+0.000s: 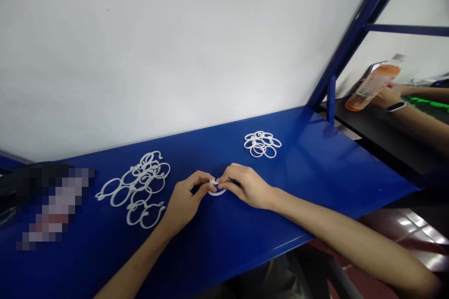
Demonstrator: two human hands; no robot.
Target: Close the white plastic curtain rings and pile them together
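Note:
My left hand [191, 196] pinches a thin white plastic ring [218, 192] at its far side, thumb against forefinger. My right hand [245, 184] grips the same ring just beside it, the two sets of fingertips nearly touching. A small white knob or clasp shows between them; its detail is too small to make out. Left of my left hand lies a loose, tangled spread of similar white rings [121, 196], some with small tabs sticking out. Beyond my right hand sits a smaller, tighter cluster of white rings [263, 144].
The blue tabletop [315, 168] runs along a pale wall [210, 56]. A blurred-out object [59, 205] and a dark bag-like thing [28, 182] lie at the left. At right, past a blue metal frame [331, 98], another person's hand [387, 96] is by an orange drink bottle [373, 84].

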